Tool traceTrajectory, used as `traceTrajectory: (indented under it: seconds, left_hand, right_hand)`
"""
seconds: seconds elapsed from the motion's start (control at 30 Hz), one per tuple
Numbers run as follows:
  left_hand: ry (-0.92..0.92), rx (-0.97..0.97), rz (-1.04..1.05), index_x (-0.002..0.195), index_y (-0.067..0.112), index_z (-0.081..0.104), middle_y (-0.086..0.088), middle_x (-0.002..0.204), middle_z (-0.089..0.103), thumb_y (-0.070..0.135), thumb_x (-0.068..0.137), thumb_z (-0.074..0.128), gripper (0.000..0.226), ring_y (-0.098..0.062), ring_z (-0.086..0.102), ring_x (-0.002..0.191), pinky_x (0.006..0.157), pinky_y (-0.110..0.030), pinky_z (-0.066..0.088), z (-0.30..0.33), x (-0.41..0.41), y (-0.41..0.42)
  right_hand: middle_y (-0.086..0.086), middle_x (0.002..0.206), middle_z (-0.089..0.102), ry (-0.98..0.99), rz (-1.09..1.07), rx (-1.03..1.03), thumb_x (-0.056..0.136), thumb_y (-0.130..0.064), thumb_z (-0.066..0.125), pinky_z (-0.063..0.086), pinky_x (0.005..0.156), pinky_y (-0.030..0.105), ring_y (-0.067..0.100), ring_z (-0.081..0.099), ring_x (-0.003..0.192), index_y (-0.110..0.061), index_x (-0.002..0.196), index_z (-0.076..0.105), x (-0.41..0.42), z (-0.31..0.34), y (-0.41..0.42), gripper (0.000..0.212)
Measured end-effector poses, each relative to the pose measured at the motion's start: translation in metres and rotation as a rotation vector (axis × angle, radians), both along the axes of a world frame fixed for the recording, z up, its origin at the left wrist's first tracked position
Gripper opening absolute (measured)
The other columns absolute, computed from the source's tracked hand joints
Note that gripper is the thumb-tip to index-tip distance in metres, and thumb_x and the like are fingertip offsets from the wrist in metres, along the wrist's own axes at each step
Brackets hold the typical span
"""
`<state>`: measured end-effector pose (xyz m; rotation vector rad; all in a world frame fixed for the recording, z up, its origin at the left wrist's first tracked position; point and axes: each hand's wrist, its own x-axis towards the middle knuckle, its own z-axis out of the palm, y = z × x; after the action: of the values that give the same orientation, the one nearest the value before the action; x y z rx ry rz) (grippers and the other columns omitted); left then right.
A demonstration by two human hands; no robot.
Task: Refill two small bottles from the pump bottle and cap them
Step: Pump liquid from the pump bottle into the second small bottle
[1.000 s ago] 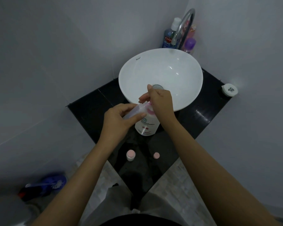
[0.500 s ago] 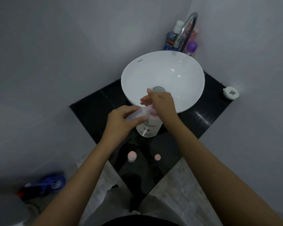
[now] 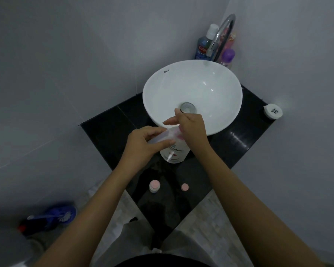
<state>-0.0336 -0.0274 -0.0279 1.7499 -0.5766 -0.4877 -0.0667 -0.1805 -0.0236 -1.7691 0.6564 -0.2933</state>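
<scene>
A white pump bottle [image 3: 175, 153] with a pink pump head stands on the black counter [image 3: 108, 124] in front of the basin. My left hand [image 3: 143, 144] holds a small clear bottle [image 3: 163, 136] tilted, its mouth against the pump nozzle. My right hand [image 3: 191, 129] rests on top of the pump head and hides most of it. Nearer to me, a second small bottle [image 3: 154, 186] with a pink cap on it stands upright. A loose pink cap [image 3: 184, 187] lies to its right.
A white bowl basin [image 3: 193, 83] with a curved chrome tap [image 3: 220, 33] fills the back of the counter. Several toiletry bottles [image 3: 206, 45] stand behind it. A white round container [image 3: 273, 111] sits at the counter's right corner. A blue brush [image 3: 52, 218] lies on the floor, left.
My hands and the bottles keep the same hold and position relative to each other. Only the view has shifted slightly.
</scene>
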Motion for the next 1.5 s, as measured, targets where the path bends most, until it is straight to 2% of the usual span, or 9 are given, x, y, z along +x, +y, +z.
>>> traceTrajectory:
  seconds: [0.2, 0.37, 0.53, 0.7, 0.8, 1.0, 1.17, 1.4, 1.5]
  left_hand:
    - [0.02, 0.0, 0.004, 0.104, 0.023, 0.072, 0.007, 0.098, 0.071, 0.029, 0.072, 0.077, 0.032, -0.001, 0.066, 0.089, 0.077, -0.011, 0.051, 0.001, 0.0, -0.001]
    - [0.022, -0.053, 0.013, 0.097, 0.034, 0.07, 0.01, 0.097, 0.071, 0.027, 0.072, 0.078, 0.027, 0.001, 0.066, 0.089, 0.074, -0.007, 0.049, 0.009, 0.001, 0.0]
    - [0.039, -0.062, 0.013, 0.102, 0.023, 0.072, 0.007, 0.1, 0.072, 0.025, 0.072, 0.079, 0.031, -0.002, 0.067, 0.091, 0.08, -0.014, 0.052, 0.007, 0.002, 0.001]
    - [0.038, -0.038, 0.0, 0.103, 0.022, 0.071, 0.007, 0.1, 0.071, 0.025, 0.072, 0.078, 0.032, -0.003, 0.066, 0.092, 0.08, -0.015, 0.052, 0.0, 0.002, 0.001]
    - [0.034, -0.007, -0.007, 0.104, 0.021, 0.071, 0.006, 0.101, 0.071, 0.025, 0.071, 0.078, 0.034, -0.005, 0.066, 0.093, 0.083, -0.018, 0.053, -0.004, 0.003, 0.001]
    - [0.056, -0.044, -0.019, 0.104, 0.02, 0.071, 0.005, 0.101, 0.071, 0.028, 0.069, 0.078, 0.037, -0.002, 0.066, 0.091, 0.079, -0.012, 0.051, -0.001, 0.0, 0.002]
    - [0.045, -0.065, -0.023, 0.102, 0.025, 0.071, 0.009, 0.099, 0.071, 0.033, 0.067, 0.077, 0.036, 0.001, 0.066, 0.09, 0.075, -0.007, 0.048, 0.006, 0.002, 0.004]
    - [0.03, -0.072, -0.017, 0.095, 0.037, 0.069, 0.017, 0.091, 0.07, 0.03, 0.07, 0.078, 0.028, 0.007, 0.065, 0.087, 0.07, -0.003, 0.046, 0.005, 0.003, 0.003]
    - [0.022, -0.035, -0.024, 0.099, 0.033, 0.069, 0.016, 0.092, 0.07, 0.03, 0.071, 0.078, 0.029, 0.007, 0.064, 0.087, 0.071, -0.003, 0.046, -0.001, 0.005, 0.0]
  right_hand:
    - [-0.012, 0.065, 0.068, 0.025, -0.008, -0.053, 0.097, -0.031, 0.046, 0.049, 0.067, 0.027, 0.002, 0.062, 0.067, -0.013, 0.075, 0.077, 0.001, -0.004, 0.001, 0.042]
    - [-0.002, 0.079, 0.075, 0.015, 0.061, -0.011, 0.095, -0.031, 0.052, 0.047, 0.062, 0.016, 0.006, 0.067, 0.076, -0.012, 0.08, 0.076, 0.005, 0.014, -0.007, 0.034]
    - [0.004, 0.076, 0.075, -0.041, 0.03, 0.067, 0.096, -0.024, 0.051, 0.047, 0.056, 0.009, 0.011, 0.069, 0.071, -0.004, 0.08, 0.075, 0.003, 0.015, -0.002, 0.035]
    - [-0.007, 0.074, 0.072, 0.007, 0.009, 0.026, 0.097, -0.028, 0.046, 0.046, 0.054, 0.015, -0.007, 0.062, 0.064, -0.015, 0.075, 0.076, 0.004, 0.001, -0.003, 0.04]
    - [-0.006, 0.077, 0.071, 0.015, -0.019, -0.014, 0.098, -0.028, 0.044, 0.043, 0.063, 0.019, -0.003, 0.061, 0.066, -0.02, 0.073, 0.076, 0.005, -0.009, 0.0, 0.041]
    - [-0.007, 0.078, 0.071, 0.041, 0.018, 0.008, 0.097, -0.03, 0.047, 0.044, 0.058, 0.018, 0.004, 0.061, 0.072, -0.016, 0.081, 0.074, 0.003, -0.001, 0.0, 0.035]
    - [0.001, 0.085, 0.075, -0.103, 0.025, 0.133, 0.095, -0.032, 0.053, 0.052, 0.062, 0.015, 0.012, 0.068, 0.076, -0.012, 0.098, 0.073, 0.004, 0.023, -0.006, 0.028]
    - [-0.014, 0.061, 0.069, -0.095, -0.022, -0.033, 0.098, -0.023, 0.047, 0.042, 0.05, 0.005, -0.006, 0.06, 0.056, -0.006, 0.076, 0.076, -0.002, 0.007, 0.004, 0.04]
    - [-0.021, 0.046, 0.059, -0.086, -0.025, -0.05, 0.098, -0.023, 0.047, 0.04, 0.053, 0.011, -0.008, 0.054, 0.051, -0.005, 0.077, 0.076, 0.0, -0.001, 0.003, 0.04]
